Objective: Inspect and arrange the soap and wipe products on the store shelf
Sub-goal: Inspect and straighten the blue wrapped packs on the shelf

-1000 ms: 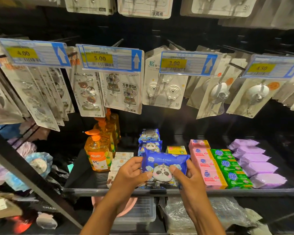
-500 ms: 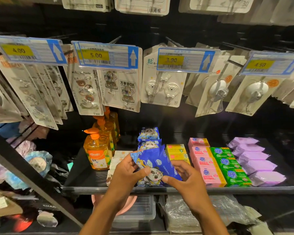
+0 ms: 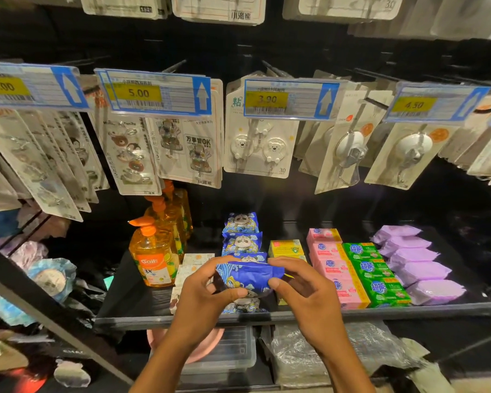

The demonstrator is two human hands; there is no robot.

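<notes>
At the near edge of the shelf (image 3: 425, 310), orange soap bottles (image 3: 153, 259) stand at left. Left hand (image 3: 207, 290) pinches the left end of a blue wipe pack (image 3: 250, 275); right hand (image 3: 304, 293) pinches its right end. The pack is held tilted above its matching row (image 3: 241, 242). Pink soap boxes (image 3: 332, 262) lie to the right. Judgement: inspection is in hand; the next move calls for laying the pack flat at the row's near end.

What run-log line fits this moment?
left hand, right hand: grip blue panda-print plastic wipe pack | pack: over black shelf front | same packs behind
</notes>
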